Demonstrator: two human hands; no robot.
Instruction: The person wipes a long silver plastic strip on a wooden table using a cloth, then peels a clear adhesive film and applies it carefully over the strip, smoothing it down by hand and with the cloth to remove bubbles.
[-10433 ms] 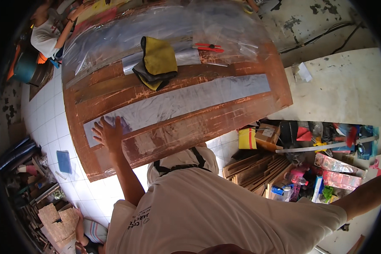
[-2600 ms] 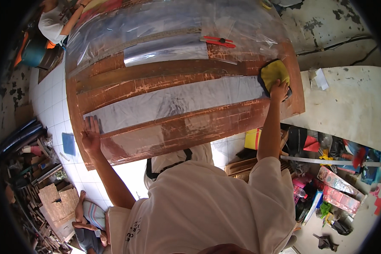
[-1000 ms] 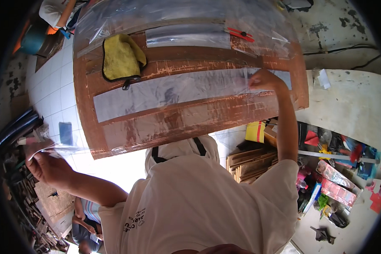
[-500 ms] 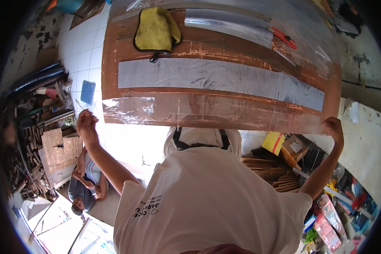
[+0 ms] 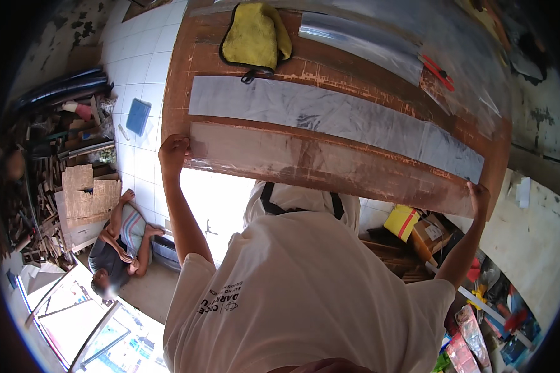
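A strip of clear plastic film [image 5: 336, 166] stretches along the near edge of a worn brown tabletop [image 5: 177, 93]. At its left end my left hand [image 5: 174, 150] is closed in a pinch on the film, by the table's near left corner. My right hand [image 5: 479, 199] grips the other end close to the near right corner, fingers bent. Just beyond the film and roughly parallel to it lies a long grey marbled strip [image 5: 330, 118]. Farther back are a yellow cloth [image 5: 255, 37] with dark edging and a red cutter knife [image 5: 437, 73].
Wide clear sheeting [image 5: 466, 56] covers the far right of the table. A blue flat object [image 5: 139, 117] lies on the white tiles to the left. Scrap wood [image 5: 37, 186] is piled at far left, near a seated person [image 5: 121, 242]. Cardboard boxes [image 5: 430, 235] and clutter stand at right.
My left hand has moved right and away from me, onto the table's corner, now at the film's end. The film lies smoother and farther from the edge. The view has turned slightly.
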